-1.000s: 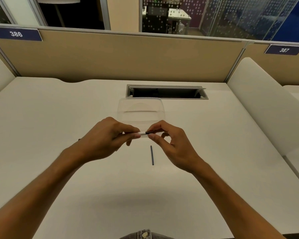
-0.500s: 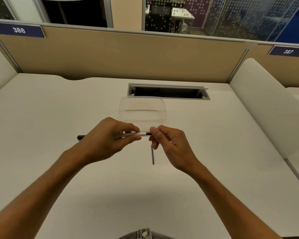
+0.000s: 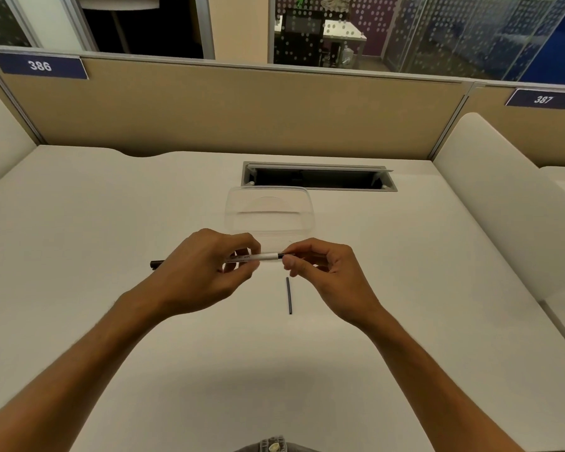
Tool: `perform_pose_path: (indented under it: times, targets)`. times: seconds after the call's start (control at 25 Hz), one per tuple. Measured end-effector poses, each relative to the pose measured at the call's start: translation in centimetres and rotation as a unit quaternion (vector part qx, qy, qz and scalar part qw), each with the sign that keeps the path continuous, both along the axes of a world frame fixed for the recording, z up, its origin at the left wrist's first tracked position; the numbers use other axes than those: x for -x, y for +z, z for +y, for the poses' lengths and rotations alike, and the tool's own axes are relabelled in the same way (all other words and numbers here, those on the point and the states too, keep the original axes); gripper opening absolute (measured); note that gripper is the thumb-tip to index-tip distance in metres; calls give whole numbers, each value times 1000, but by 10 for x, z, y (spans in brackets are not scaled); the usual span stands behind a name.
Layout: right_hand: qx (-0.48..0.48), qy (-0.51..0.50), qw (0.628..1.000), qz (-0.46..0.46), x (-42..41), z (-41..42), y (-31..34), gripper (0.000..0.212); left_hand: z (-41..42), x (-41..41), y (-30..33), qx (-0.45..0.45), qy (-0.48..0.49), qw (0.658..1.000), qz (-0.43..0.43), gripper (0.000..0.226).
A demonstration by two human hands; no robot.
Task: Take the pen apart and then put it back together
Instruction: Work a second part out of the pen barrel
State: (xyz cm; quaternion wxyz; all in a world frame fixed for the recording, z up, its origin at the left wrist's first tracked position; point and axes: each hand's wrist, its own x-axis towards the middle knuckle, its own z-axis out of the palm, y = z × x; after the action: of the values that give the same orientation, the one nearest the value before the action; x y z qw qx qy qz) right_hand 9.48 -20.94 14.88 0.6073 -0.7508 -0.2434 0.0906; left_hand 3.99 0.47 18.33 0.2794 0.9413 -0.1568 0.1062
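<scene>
- Pen (image 3: 261, 257): a slim white barrel held level above the white desk (image 3: 111, 239), near the middle of the view; its dark end sticks out to the left beyond the hand.
- Left hand (image 3: 206, 272): fingers pressed together around the middle of the barrel, thumb below and fingertips on top, clamping it firm.
- Right hand (image 3: 323, 272): thumb and forefinger pinch the dark tip section at the barrel's right end, and the other fingers are curled loosely under the palm.
- Loose part (image 3: 289, 295): a thin dark rod, probably a piece already taken out of the pen, lying on the desk just near of the hands and pointing near to far. Whether it is the refill or the cap cannot be told.
- Clear plastic container (image 3: 269, 208): sits on the desk just beyond the hands, in front of the cable slot (image 3: 317, 177).
- Step in hand, as a judgement: disassembly seems under way, with the right hand working the tip free of the barrel; a refit of the tip cannot be ruled out.
- Next move, as a judgement: a steady counter-hold by the left hand while the right twists or pulls along the barrel's axis, keeping small parts over the desk.
</scene>
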Motion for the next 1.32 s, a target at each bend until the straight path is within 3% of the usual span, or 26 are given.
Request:
perform_pose_path:
  times: [0.44, 0.72, 0.96, 1.2, 1.32]
  targets:
    - [6, -30, 999, 13, 4, -5, 2, 43, -10, 5, 4, -23, -20, 999, -33, 33]
    - [-26, -17, 1000, 2, 2, -8, 4, 13, -10, 6, 8, -28, -18, 999, -33, 30]
    - [-13, -30, 999, -27, 2, -13, 6, 5, -9, 4, 8, -5, -23, 999, -29, 27]
    - [-6, -43, 999, -17, -1, -12, 5, 20, -10, 0, 9, -6, -29, 999, -36, 24]
    - [-4, -78, 996, -52, -1, -8, 0, 42, -10, -1, 8, -7, -29, 999, -27, 29]
